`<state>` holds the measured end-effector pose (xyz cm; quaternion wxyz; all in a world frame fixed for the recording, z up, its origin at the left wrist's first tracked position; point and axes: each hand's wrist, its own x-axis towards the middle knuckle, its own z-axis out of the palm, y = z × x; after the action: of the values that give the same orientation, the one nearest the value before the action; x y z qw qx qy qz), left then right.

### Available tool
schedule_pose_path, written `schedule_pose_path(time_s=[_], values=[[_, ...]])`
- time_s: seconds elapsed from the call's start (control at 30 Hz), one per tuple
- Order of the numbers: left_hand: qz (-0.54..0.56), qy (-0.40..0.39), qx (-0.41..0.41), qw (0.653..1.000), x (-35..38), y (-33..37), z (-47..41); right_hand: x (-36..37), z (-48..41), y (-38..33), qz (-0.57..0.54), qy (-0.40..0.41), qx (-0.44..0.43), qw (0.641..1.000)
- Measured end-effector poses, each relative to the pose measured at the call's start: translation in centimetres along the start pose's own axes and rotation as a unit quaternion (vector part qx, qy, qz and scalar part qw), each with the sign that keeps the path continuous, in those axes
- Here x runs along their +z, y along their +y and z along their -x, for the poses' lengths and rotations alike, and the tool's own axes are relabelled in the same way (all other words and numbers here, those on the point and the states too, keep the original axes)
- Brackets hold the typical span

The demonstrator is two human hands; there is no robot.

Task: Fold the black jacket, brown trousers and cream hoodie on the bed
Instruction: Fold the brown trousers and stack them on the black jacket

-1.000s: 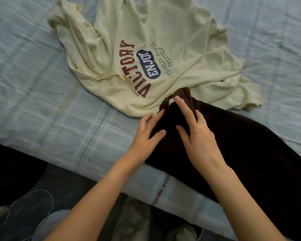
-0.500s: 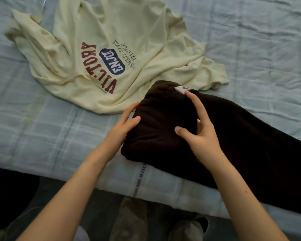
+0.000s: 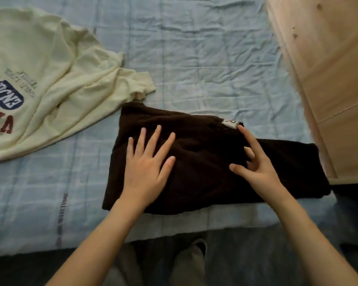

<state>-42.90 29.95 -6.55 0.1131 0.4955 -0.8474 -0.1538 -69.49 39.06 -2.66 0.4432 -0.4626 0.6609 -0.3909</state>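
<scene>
The brown trousers (image 3: pixel 205 149) lie folded into a thick rectangle near the bed's front edge, a white label (image 3: pixel 230 123) showing at the top right of the fold. My left hand (image 3: pixel 148 162) rests flat on the left half, fingers spread. My right hand (image 3: pixel 254 162) touches the right half with its fingers apart, the index finger reaching up to the label. The cream hoodie (image 3: pixel 50 83) lies crumpled and unfolded at the left, its printed lettering facing up. No black jacket is in view.
The pale blue checked bedsheet (image 3: pixel 205 65) covers the bed. A light wooden cabinet or board (image 3: pixel 327 75) stands along the right side, close to the trousers' right end. Below the bed's front edge I see dark floor and my feet (image 3: pixel 194 256).
The trousers' end was carried over to the right and laid down as a fold. Both hands went from gripping the cloth to lying on top. The view shifted right, bringing the wooden cabinet in.
</scene>
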Motion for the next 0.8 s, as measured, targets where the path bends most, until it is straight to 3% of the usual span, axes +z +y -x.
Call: schedule_pose_path(time_s=[0.13,0.27,0.4,0.57,0.7,0.8], values=[[-0.146,-0.047,-0.010,0.988,5.9,3.9,-1.0,-0.8,-0.9,4.2,0.073,0.070,0.049,0.994],[-0.181,-0.047,-0.014,0.982,7.7,3.4,-1.5,0.8,-1.1,5.2,0.096,0.121,0.036,0.987],[-0.170,-0.051,-0.005,0.984,6.5,3.7,-1.2,2.1,-0.9,5.6,0.091,0.154,0.028,0.983],[-0.091,0.000,-0.015,0.996,4.0,0.9,-1.1,1.7,-1.5,6.4,0.054,0.175,0.024,0.983],[-0.125,-0.056,-0.013,0.991,3.7,-0.4,-0.3,2.1,-1.2,5.7,0.056,0.173,0.034,0.983],[-0.122,-0.046,-0.018,0.991,3.3,-0.7,-0.4,1.9,-1.3,4.8,0.043,0.164,0.041,0.985]])
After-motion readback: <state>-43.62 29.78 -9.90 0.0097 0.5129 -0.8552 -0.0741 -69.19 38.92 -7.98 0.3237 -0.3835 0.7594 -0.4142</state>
